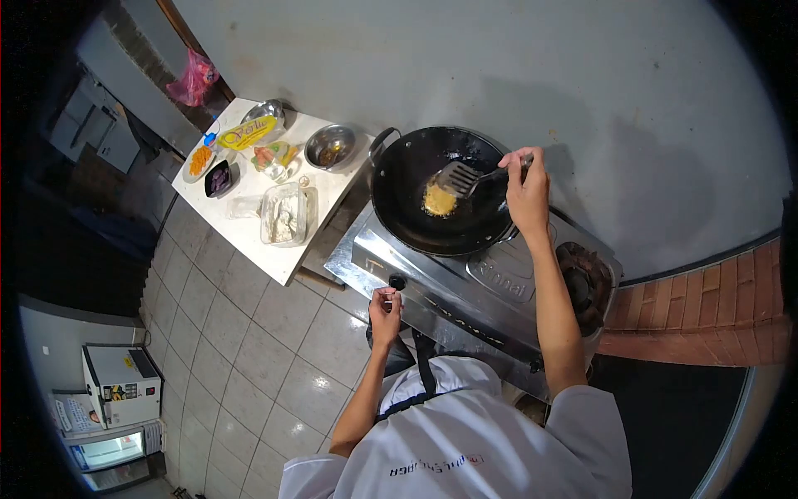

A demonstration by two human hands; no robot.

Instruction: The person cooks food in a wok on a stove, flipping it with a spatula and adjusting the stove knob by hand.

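My right hand (527,185) grips the handle of a slotted spatula (460,178) over a black wok (407,220). The spatula's slotted head is right at the edge of a small yellow frying piece of food (439,200), which has bubbles around it on the wok's bottom. Lower down, my left hand (385,314) is closed, its fingertips right by a black stove knob (397,284); what it holds, if anything, is hidden. The wok sits on the left burner of a steel gas stove (432,283).
A white table (249,229) at left bears a steel bowl (331,148), a plastic tub of white stuff (283,214), a yellow packet (248,133), a dark bowl (219,179) and a plate of orange pieces (199,161). Right of the wok is a second burner (584,283), beside a brick ledge (698,312).
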